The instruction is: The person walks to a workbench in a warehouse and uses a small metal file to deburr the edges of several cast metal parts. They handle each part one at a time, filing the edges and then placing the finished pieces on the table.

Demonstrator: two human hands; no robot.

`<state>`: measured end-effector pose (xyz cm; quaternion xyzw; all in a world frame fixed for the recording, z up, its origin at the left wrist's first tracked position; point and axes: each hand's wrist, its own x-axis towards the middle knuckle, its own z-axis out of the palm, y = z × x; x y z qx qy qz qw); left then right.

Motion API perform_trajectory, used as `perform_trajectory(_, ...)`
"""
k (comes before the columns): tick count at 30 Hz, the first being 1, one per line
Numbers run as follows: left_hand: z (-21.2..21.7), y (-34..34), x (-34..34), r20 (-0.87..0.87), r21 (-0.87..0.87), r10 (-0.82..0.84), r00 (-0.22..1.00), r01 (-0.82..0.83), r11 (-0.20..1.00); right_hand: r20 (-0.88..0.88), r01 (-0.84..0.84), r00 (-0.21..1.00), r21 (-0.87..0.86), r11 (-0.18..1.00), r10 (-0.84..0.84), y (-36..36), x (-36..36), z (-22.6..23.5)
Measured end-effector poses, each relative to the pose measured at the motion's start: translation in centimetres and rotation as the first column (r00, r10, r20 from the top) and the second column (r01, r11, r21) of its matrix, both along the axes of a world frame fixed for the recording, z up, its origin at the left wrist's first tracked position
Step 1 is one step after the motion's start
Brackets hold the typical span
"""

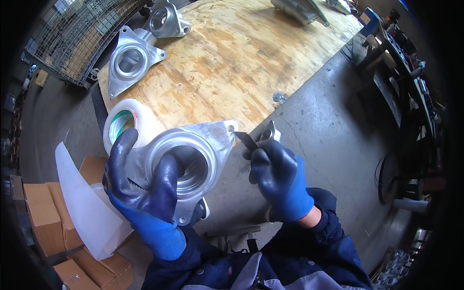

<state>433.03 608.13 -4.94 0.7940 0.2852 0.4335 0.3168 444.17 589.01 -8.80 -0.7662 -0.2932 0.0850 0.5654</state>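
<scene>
Hands grip: left hand [140, 191] metal housing [193, 154], right hand [280, 181] scraper blade [247, 140]; brown cartons [43, 217] lower left.

A metalworking shop, seen from my headset: machined aluminium housings [129, 60] lie on a worn plywood bench [232, 63] above a stained concrete floor [328, 140]. A wire cage [77, 38] stands at the far left, cardboard boxes [43, 217] are stacked by my knee, and a rack [401, 63] cluttered with tools and parts lines the right wall. Blue work gloves [282, 181] and dark overalls [299, 261] complete the scene.
</scene>
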Motion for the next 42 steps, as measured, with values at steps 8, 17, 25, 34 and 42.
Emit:
perform_trajectory(8,0.3,-0.4,0.0,-0.008,-0.036,0.025,1.0,-0.026,0.999,-0.033,-0.015,0.999,0.012,1.0,0.015,0.1,-0.4,0.0)
perform_trajectory(17,0.6,-0.5,0.2,0.038,-0.078,-0.005,0.999,0.008,0.997,-0.124,0.017,0.992,0.045,0.999,-0.011,0.3,-0.6,0.3)
perform_trajectory(25,0.2,-0.2,0.3,0.035,-0.037,-0.009,0.999,0.01,0.999,-0.084,0.021,0.996,0.094,0.995,-0.013,0.4,-0.6,-0.2)
perform_trajectory(34,0.5,-0.5,0.4,0.045,-0.041,-0.022,0.999,0.023,0.999,-0.073,0.055,0.996,0.048,0.997,-0.052,0.4,-0.1,-0.1)
perform_trajectory(42,0.5,-0.3,0.2,0.016,-0.006,-0.026,1.0,0.026,1.0,-0.074,-0.006,0.997,0.105,0.994,0.014,0.3,-0.3,0.2)
